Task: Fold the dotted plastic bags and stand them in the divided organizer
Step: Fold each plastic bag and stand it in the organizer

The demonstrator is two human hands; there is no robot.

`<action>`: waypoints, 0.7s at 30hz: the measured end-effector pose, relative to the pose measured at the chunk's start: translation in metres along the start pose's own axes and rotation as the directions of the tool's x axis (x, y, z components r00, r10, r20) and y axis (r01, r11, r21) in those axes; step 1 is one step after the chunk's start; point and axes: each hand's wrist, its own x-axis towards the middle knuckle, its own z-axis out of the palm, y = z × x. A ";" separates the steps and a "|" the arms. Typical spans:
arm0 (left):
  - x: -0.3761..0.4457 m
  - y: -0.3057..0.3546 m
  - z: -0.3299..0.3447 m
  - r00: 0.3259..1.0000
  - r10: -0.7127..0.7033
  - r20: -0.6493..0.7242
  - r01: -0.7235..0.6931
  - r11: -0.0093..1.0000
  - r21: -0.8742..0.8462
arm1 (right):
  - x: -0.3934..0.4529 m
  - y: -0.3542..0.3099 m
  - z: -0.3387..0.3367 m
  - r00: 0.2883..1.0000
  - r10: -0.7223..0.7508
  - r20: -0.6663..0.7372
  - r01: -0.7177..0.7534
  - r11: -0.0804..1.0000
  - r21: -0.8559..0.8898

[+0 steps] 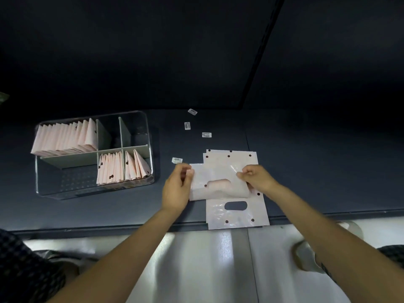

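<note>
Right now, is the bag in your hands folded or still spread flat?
Partly folded: the bag is doubled over, pinched by the left hand and right hand.

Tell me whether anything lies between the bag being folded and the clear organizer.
Nothing visible does. Only bare dark tabletop separates the pink dotted plastic bag, pinched by both hands, from the clear divided organizer; one small white label lies just beyond that path.

**What Things Are Made Of**

The pink dotted bags (237,212) are thin, shiny plastic with little wrinkles. The organizer (140,119) is clear, smooth plastic with flat grey dividers. The dark surface (317,162) looks matt. The small labels (206,134) look like white paper.
</note>
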 end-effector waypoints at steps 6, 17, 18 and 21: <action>-0.020 -0.008 0.007 0.912 0.384 0.146 -0.410 0.862 0.297 | 0.020 0.008 0.015 0.976 0.056 -0.209 -0.087 0.986 -0.142; -0.038 -0.039 0.026 0.740 0.238 0.629 -0.646 0.510 0.568 | 0.026 0.004 0.018 0.969 0.077 -0.237 -0.140 0.954 -0.266; -0.038 -0.040 0.026 0.738 0.233 0.633 -0.649 0.502 0.572 | 0.026 0.005 0.018 0.969 0.076 -0.235 -0.138 0.955 -0.262; -0.039 -0.041 0.025 0.733 0.213 0.646 -0.655 0.476 0.587 | 0.026 0.005 0.018 0.970 0.085 -0.227 -0.141 0.959 -0.246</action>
